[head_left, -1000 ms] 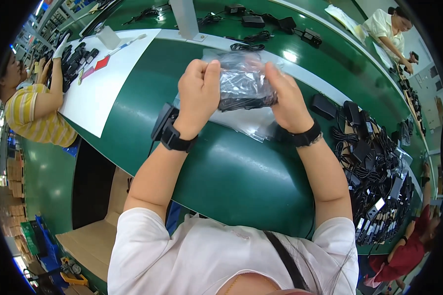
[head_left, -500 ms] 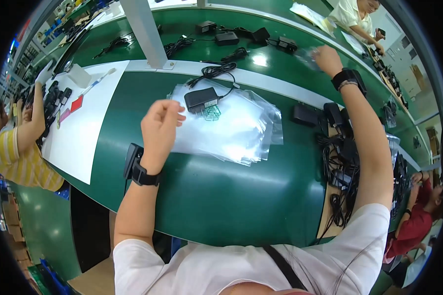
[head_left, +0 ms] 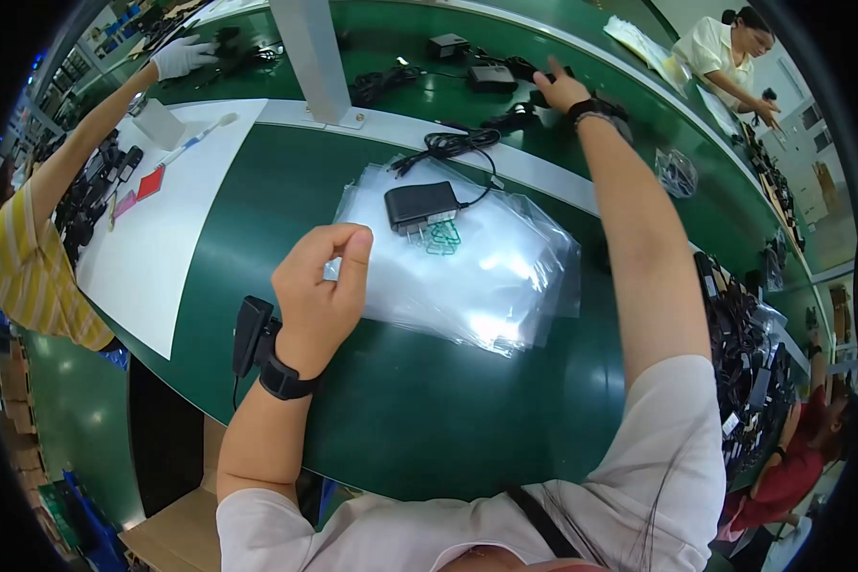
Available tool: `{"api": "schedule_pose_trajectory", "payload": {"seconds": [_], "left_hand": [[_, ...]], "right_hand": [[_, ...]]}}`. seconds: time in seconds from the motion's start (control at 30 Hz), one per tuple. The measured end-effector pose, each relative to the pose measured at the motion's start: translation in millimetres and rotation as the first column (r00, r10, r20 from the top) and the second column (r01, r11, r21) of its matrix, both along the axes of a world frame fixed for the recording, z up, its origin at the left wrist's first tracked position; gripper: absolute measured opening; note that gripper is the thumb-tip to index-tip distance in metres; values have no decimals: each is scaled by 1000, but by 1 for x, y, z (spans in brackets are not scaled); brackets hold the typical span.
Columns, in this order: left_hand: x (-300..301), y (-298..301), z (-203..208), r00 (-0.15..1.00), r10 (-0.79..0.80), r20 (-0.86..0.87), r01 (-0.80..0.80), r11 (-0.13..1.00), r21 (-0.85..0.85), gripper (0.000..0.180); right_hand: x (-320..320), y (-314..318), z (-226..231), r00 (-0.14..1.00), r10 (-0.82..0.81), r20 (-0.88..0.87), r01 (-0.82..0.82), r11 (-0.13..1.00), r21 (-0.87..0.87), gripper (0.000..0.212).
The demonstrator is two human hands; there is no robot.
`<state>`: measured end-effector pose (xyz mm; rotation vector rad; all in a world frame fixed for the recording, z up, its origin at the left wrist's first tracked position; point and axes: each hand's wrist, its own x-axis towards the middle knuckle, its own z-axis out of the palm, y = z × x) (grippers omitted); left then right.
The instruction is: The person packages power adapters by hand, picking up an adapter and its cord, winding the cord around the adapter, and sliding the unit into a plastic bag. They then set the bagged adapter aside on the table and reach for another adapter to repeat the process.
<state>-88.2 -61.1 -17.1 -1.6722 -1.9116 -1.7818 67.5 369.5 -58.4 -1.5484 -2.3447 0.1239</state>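
Your left hand (head_left: 319,296) has its fingers curled in to the thumb, nothing showing between them. Just right of those fingers, a black plug adapter (head_left: 421,203) and green paper clips (head_left: 442,237) lie on clear plastic bags (head_left: 439,296). Your right hand (head_left: 561,90) stretches away, fingers spread; a black power brick (head_left: 492,78) sits just left of them, and whether they touch anything, you can't tell.

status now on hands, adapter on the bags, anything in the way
Left hand curled at left edge of clear bags. Right hand open by far adapters, contact unclear. Black adapter covering part of bags.
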Motion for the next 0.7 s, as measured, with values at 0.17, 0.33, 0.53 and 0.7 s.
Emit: {"api": "schedule_pose_trajectory", "payload": {"seconds": [0.17, 0.33, 0.53, 0.7], "left_hand": [[1, -1, 3, 1000, 6, -28, -5, 999, 38, 5], [0, -8, 1, 996, -47, 80, 44, 999, 30, 8], [28, 12, 39, 850, -365, 381, 303, 929, 213, 29], [61, 16, 113, 367, -725, 583, 590, 666, 456, 32]], "right_hand": [[5, -2, -1, 933, -103, -344, 115, 993, 15, 32], [17, -80, 99, 537, 275, -798, -185, 961, 207, 32], [19, -279, 204, 334, 397, -855, -442, 867, 230, 45], [29, -347, 182, 427, 867, -256, -728, 497, 471, 73]]}}
